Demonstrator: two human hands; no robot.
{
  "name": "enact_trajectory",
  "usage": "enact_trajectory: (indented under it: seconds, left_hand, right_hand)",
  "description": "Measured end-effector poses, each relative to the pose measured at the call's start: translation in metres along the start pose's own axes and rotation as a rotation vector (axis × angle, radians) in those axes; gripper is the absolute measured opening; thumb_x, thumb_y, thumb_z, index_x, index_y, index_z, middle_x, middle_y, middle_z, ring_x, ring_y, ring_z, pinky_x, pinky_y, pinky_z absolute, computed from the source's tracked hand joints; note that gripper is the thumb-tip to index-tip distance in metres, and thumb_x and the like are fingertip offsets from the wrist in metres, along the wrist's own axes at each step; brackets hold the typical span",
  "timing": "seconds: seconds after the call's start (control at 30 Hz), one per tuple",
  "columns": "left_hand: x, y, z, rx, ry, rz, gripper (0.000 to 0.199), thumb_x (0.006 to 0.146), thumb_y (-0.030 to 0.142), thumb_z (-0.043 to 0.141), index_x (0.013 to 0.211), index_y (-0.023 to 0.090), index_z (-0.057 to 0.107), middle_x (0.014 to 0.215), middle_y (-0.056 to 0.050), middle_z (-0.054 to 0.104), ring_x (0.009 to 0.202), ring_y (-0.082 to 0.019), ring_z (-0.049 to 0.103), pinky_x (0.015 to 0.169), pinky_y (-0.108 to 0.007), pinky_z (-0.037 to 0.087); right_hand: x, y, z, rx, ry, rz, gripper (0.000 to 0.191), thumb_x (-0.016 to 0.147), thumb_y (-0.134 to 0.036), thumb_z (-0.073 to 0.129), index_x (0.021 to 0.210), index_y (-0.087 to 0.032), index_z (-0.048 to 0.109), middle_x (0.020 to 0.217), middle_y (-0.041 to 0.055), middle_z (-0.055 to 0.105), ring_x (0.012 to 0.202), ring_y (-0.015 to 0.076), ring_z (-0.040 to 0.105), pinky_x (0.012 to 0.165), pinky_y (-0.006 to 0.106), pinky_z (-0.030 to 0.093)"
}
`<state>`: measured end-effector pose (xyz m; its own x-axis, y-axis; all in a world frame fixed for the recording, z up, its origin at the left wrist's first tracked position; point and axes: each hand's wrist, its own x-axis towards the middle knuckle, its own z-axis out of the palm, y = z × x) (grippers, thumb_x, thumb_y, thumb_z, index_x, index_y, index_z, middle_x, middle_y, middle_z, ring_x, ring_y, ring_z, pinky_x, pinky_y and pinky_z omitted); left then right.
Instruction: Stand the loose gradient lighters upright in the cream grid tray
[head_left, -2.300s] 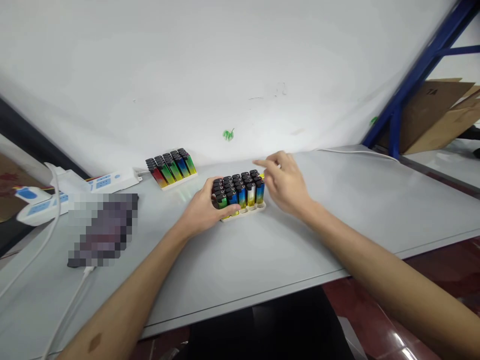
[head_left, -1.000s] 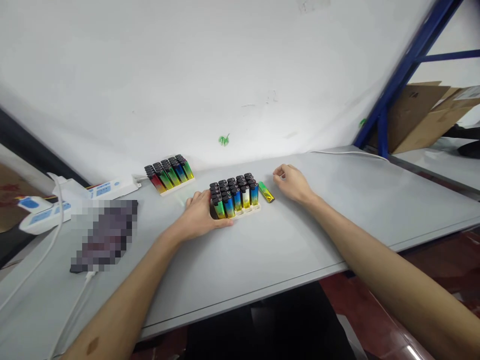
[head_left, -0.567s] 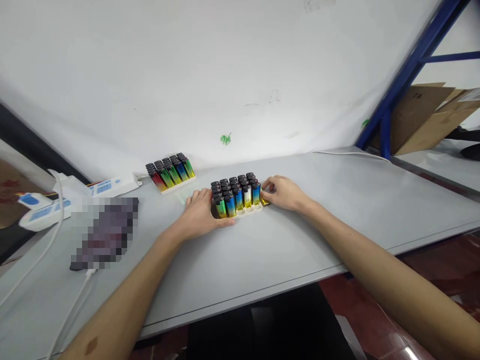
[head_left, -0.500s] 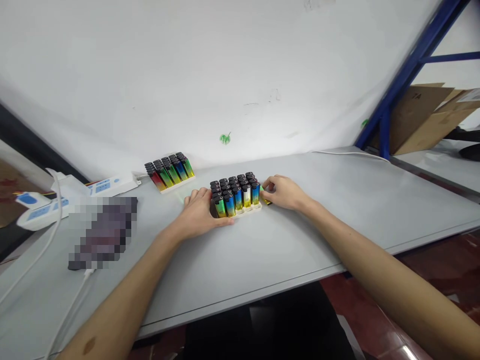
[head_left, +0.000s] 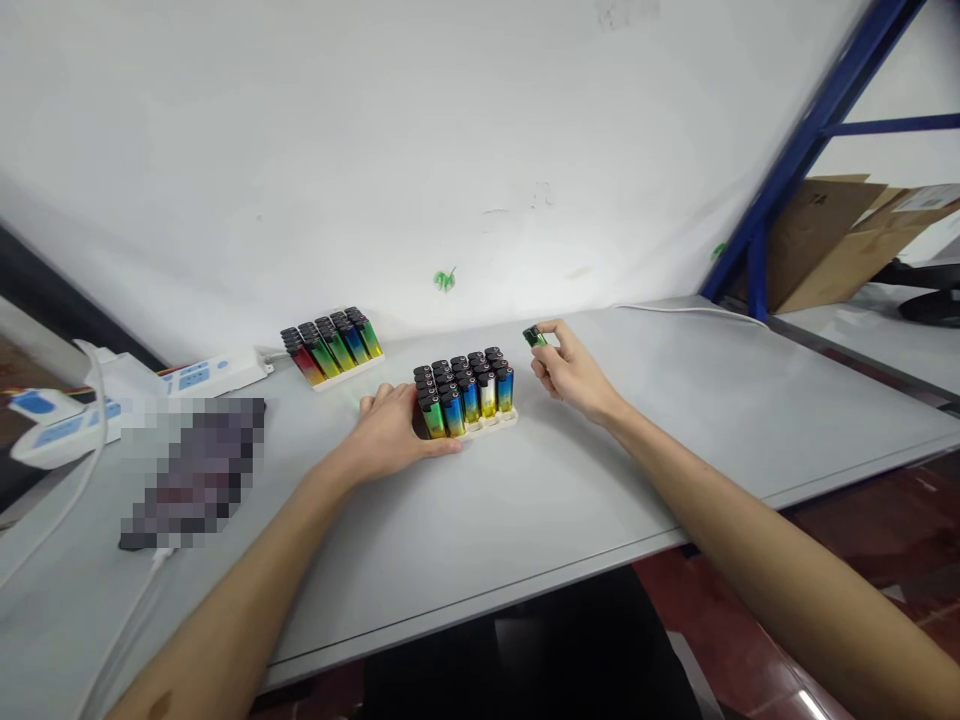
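Note:
Several upright lighters (head_left: 470,396) with black tops and green, blue and yellow bodies stand in rows in a pale holder (head_left: 495,421) at the middle of the table. My left hand (head_left: 390,432) is wrapped round the holder's left end, its thumb along the front edge. To the right of the holder, my right hand (head_left: 568,368) is raised and pinches a green lighter (head_left: 535,337) by its body, black top pointing up and left. A second holder full of lighters (head_left: 332,346) stands further back on the left, near the wall.
At the left are a white power strip (head_left: 216,375), a blurred dark object (head_left: 202,465) and a white cable (head_left: 131,610). A thin white cable (head_left: 686,312) lies along the wall. Cardboard boxes (head_left: 840,240) stand behind a blue frame (head_left: 780,190) at right.
My right hand has risen from the table beside the holder, and the lighter in it is now lifted and plainly visible. My left hand stays at the holder. The view has shifted slightly.

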<state>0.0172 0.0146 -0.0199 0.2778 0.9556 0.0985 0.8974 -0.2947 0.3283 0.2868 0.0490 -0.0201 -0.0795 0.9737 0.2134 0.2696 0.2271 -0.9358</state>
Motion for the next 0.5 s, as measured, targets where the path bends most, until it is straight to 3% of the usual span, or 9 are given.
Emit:
enact_trajectory:
  seconds: [0.1,0.17,0.23,0.37,0.5]
  left_hand:
    - [-0.0002,0.0,-0.0001,-0.01,0.001,0.004,0.073,0.063,0.077,0.067,0.115,0.027,0.06,0.104,-0.007,0.068,0.108,-0.038,0.052,0.094,-0.051,0.038]
    - [0.0,-0.0003,-0.0003,-0.015,0.0,0.008,0.074,0.063,0.079,0.066,0.116,0.028,0.061,0.105,-0.007,0.068,0.108,-0.038,0.052,0.093,-0.051,0.038]
    - [0.0002,-0.001,-0.0003,-0.015,0.0,0.012,0.075,0.063,0.08,0.065,0.116,0.028,0.062,0.105,-0.007,0.068,0.107,-0.038,0.052,0.093,-0.051,0.037]
    - [0.0005,-0.0028,0.0004,-0.003,0.0,0.024,0.073,0.063,0.081,0.064,0.113,0.027,0.062,0.104,-0.008,0.067,0.107,-0.039,0.052,0.093,-0.052,0.037]
    - [0.0006,-0.0043,0.0011,-0.009,0.004,0.027,0.073,0.064,0.08,0.065,0.115,0.028,0.061,0.105,-0.008,0.067,0.108,-0.039,0.053,0.094,-0.052,0.038]
  right_hand:
    - [-0.0018,-0.0049,0.0018,0.207,-0.044,0.094,0.035,0.09,-0.055,0.047,0.087,-0.022,0.058,0.056,-0.0056,0.036,0.047,0.0106,0.029,0.044,0.023,0.021]
    - [-0.0012,-0.0047,0.0026,0.285,-0.05,0.153,0.051,0.089,-0.065,0.043,0.067,-0.02,0.055,0.052,-0.0049,0.031,0.045,0.0095,0.024,0.043,0.025,0.018]
    - [0.0,-0.0037,0.003,0.332,-0.035,0.205,0.055,0.089,-0.064,0.042,0.056,-0.02,0.047,0.048,-0.0053,0.026,0.043,0.0087,0.02,0.042,0.026,0.016]
    - [0.0006,-0.0056,0.0039,0.396,-0.007,0.24,0.05,0.091,-0.051,0.041,0.05,-0.021,0.039,0.044,-0.0059,0.022,0.04,0.0078,0.014,0.042,0.025,0.012]
    - [-0.0007,-0.0086,0.0047,0.411,0.012,0.247,0.047,0.091,-0.049,0.041,0.052,-0.022,0.037,0.043,-0.0064,0.022,0.04,0.0077,0.013,0.04,0.024,0.012]
